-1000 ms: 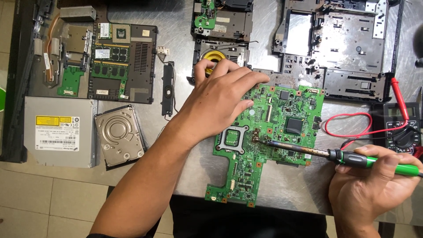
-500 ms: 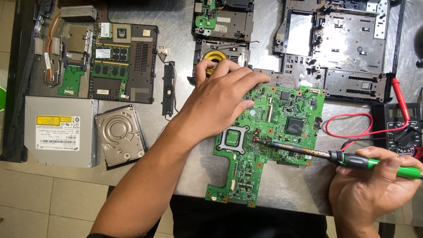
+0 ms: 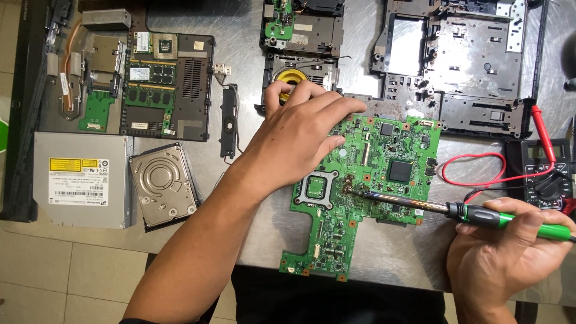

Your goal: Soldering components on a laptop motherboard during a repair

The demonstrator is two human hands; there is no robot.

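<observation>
A green laptop motherboard (image 3: pixel 372 186) lies flat on the metal table (image 3: pixel 384 246). My left hand (image 3: pixel 297 141) rests palm down on the board's upper left part, fingers spread towards its top edge, holding it still. My right hand (image 3: pixel 501 255) grips the green handle of a soldering iron (image 3: pixel 480 215). The iron's dark metal tip touches the board just right of the square processor socket (image 3: pixel 317 189).
A black multimeter (image 3: pixel 543 177) with red leads sits at the right edge. Black laptop chassis parts (image 3: pixel 456 60) lie at the back, a yellow solder spool (image 3: pixel 289 77) behind my left hand. At left are a hard drive (image 3: pixel 163 185), an optical drive (image 3: pixel 81 180) and a speaker bar (image 3: pixel 228 120).
The soldering iron tip has shifted very slightly on the board. Both hands stay where they were.
</observation>
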